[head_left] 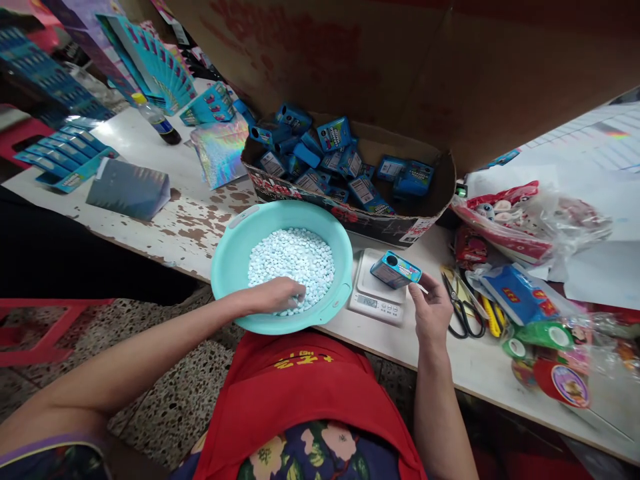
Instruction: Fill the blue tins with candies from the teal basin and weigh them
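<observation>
My left hand (280, 295) is down in a turquoise plastic basin (227, 267), its fingers curled together among small white candies (295, 257). Its fingertips are partly hidden, and they look closed on a few candies. Between the thumb and fingers of my right hand (431, 303) is a small blue candy box (395, 270), tilted, with a dark round opening at its left end. The box is over the pan of a white digital scale (377, 307); whether it touches the pan I cannot tell. Digits show on the scale's display.
Behind the basin stands an open carton (415, 227) of many blue boxes. To the right lie black scissors (465, 310), a yellow cutter (495, 317), green tape (545, 335) and plastic bags. A bottle (157, 120) and display trays (70, 157) are at the left.
</observation>
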Tool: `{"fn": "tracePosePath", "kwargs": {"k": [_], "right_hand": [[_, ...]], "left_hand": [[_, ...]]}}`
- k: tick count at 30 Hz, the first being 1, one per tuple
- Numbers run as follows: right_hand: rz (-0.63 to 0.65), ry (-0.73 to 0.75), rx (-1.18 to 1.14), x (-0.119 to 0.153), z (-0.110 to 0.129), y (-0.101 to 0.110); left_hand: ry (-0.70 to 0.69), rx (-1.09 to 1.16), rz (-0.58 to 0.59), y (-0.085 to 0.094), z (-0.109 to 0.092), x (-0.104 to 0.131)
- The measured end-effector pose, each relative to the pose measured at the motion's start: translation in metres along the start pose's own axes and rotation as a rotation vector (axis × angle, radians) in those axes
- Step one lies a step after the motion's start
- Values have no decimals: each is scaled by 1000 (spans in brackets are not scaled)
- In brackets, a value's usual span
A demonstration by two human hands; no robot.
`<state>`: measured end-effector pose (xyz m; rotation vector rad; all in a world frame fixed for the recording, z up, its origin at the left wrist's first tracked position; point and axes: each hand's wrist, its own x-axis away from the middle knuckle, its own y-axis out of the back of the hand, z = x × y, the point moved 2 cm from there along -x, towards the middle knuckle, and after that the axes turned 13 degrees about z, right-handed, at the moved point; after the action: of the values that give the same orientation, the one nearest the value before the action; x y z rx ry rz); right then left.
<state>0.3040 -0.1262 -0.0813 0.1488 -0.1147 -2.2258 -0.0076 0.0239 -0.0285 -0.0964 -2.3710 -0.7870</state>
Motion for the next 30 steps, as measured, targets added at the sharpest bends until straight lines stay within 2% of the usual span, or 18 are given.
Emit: {"fn": "tracePosePath", "kwargs": {"k": [4,7,9,13,17,20,22,24,26,28,30], "right_hand": [[-33,0,15,6,-1,8],[-11,-3,6,7,1,6],[2,-6,1,6,2,4],[-7,-16,-5,8,4,5],[-18,-21,-26,15,2,11],[-40,-33,-31,18,-1,16],[-48,-41,-30,18,-1,17],[-52,-40,-28,17,-1,16],[-51,-31,-34,17,0,14],[-47,-23,-52,19,1,12],[-46,-19,-63,22,2,11]], "left_hand": [[11,695,-140,13,16,28],[-30,1081,-282,19,24,32],[0,1206,-312,21,27,25],[94,1250,-353,31,31,6],[148,1210,-372,35,33,-1],[231,1066,-230,36,28,-2],[182,880,-157,46,14,-4],[96,653,-131,66,-11,-11],[21,452,-108,87,-45,-25],[-36,265,-64,104,-83,-48],[-90,63,-36,113,-117,-74]]}}
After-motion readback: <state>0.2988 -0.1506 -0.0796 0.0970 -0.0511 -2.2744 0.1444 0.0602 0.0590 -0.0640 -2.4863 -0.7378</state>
